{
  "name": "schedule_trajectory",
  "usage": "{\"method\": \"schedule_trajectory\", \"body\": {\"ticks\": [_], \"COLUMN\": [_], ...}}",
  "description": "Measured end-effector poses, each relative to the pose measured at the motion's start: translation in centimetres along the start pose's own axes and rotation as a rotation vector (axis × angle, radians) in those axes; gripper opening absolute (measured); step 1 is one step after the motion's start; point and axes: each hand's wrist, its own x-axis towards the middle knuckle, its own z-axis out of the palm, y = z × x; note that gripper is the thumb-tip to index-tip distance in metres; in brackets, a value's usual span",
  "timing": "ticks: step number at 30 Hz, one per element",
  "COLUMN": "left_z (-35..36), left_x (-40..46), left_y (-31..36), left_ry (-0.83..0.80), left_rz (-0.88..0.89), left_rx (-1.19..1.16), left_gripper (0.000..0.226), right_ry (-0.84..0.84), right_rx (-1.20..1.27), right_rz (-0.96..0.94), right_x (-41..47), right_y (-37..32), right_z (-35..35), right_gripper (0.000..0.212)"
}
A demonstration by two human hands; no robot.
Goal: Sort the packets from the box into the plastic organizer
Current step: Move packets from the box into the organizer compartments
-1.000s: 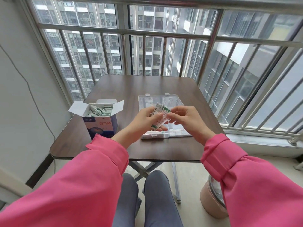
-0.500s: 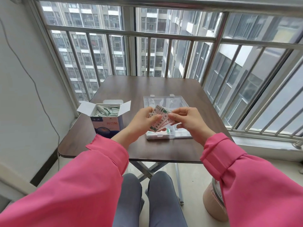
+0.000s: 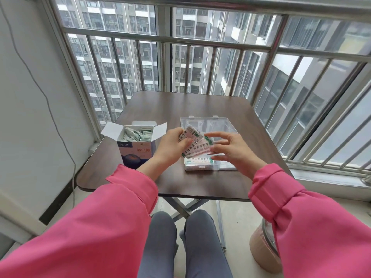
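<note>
One open cardboard box of packets, one clear plastic organizer, a fan of about five packets held over it, and two hands on one worktop.

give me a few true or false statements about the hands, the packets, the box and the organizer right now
1. The left hand holds a fan of packets. True.
2. The box is closed. False: its flaps stand open, with packets inside.
3. The organizer sits right of the box. True.
4. The right hand is curled into a fist. False: its fingers are spread beside the fan.
5. The organizer holds nothing. False: a packet lies in its near part.
</note>
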Motion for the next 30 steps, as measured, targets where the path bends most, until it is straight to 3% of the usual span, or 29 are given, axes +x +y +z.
{"method": "schedule_trajectory", "body": {"ticks": [4,16,21,30], "left_z": [-0.1,0.6,0.9,1.1], "left_x": [0.0,-0.8,-0.2,0.2], "left_y": [0.2,-0.6,-1.7,-1.7], "left_ry": [0.004,0.116,0.051,-0.082], "left_rz": [0.028,0.141,0.074,-0.010], "left_rx": [0.065,0.343,0.338,0.300], "left_gripper": [0.006,0.005,0.016,0.009], "right_ry": [0.050,0.220,0.243,0.179], "right_rx": [-0.001,-0.266,-0.401,-0.851], "right_rz": [-0.027,-0.070,-0.060,-0.146], "right_x": [0.5,1.6,2.0,2.5], "right_y": [0.0,2.0,2.9,3.1], "right_z": [0.3,0.4,0.4,1.3], "right_gripper": [0.018,0.013,0.012,0.009]}}
